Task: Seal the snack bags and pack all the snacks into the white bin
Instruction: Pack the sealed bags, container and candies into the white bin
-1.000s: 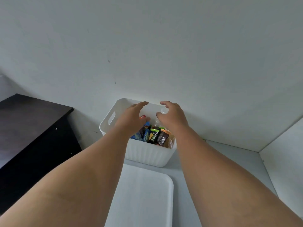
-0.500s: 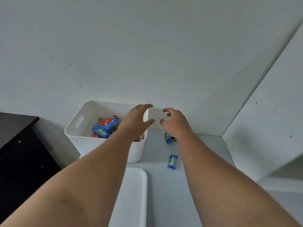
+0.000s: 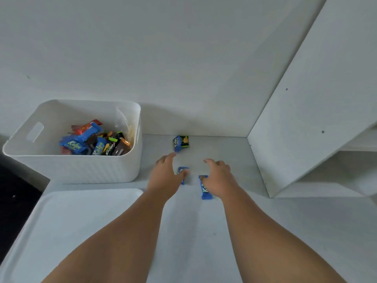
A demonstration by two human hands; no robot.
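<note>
The white bin (image 3: 81,170) stands at the left against the wall, holding several wrapped snacks (image 3: 91,145) and a clear bag. To its right, loose snacks lie on the grey surface. My left hand (image 3: 166,176) is spread over a small blue snack (image 3: 182,170), thumb touching it. My right hand (image 3: 219,177) rests with fingers apart on the edge of a blue bar (image 3: 205,190). Farther back near the wall lie a blue packet and a dark green packet (image 3: 181,142), touching each other. Neither hand has lifted anything.
A white tray (image 3: 71,225) lies at the near left, in front of the bin. A white panel (image 3: 306,119) slants up at the right, closing in the work area. A dark cabinet (image 3: 14,193) shows at the far left edge.
Both hands have left the bin and come down to the right onto the loose blue snacks. The view has swung right and down.
</note>
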